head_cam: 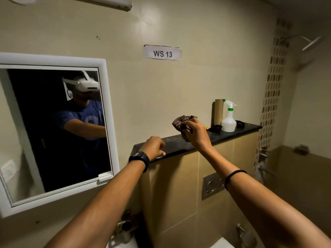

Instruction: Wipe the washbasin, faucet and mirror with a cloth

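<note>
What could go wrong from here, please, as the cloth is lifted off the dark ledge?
1. The right hand holds the cloth bunched above the ledge; a sideways swing might topple the spray bottle or the cardboard tube standing nearby.
2. The left hand rests on the ledge's edge, so leaning on it could slip.
3. The mirror sits well left, needing an awkward reach.

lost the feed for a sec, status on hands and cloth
Right hand bunched on brown checked cloth, above black stone ledge. Left hand resting on ledge, empty. White-framed mirror clear to reach.
</note>
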